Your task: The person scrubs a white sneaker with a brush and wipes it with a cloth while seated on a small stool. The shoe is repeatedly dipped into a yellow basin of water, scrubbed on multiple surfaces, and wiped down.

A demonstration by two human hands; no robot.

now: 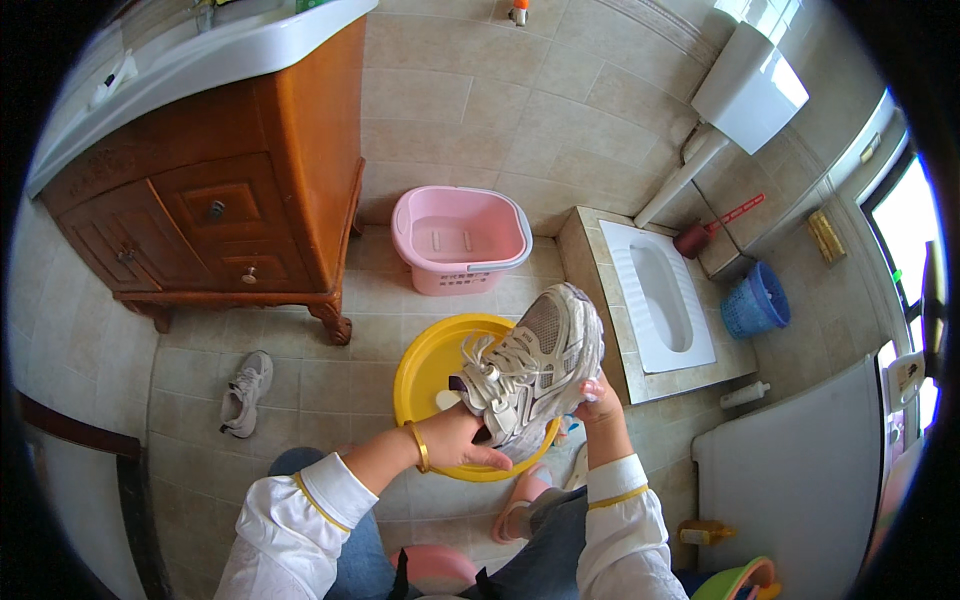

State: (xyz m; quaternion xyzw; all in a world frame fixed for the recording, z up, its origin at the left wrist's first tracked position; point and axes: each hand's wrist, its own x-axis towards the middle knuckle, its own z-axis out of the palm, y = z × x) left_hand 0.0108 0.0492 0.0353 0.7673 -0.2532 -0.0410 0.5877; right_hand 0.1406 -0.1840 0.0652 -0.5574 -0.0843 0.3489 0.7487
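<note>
A white and grey lace-up sneaker (pixel 529 360), wet and partly coated in suds, is held over a yellow plastic basin (pixel 412 390). My left hand (pixel 454 442) grips it at the heel opening, with the thumb outside. At the toe end, my right hand (pixel 600 405) is against the sole side; its fingers are mostly hidden behind the shoe and show some foam. Whether that hand also holds a brush cannot be seen. A pale object lies inside the basin, partly covered by the shoe. The matching sneaker (pixel 247 394) rests on the tiled floor to the left.
A pink plastic basket (pixel 465 232) stands beyond the basin, beside a wooden vanity cabinet (pixel 225 217). A raised squat toilet (pixel 660 300) is on the right, near a blue wastebasket (pixel 752 304). A white appliance (pixel 787 457) and an amber bottle (pixel 705 532) are at lower right.
</note>
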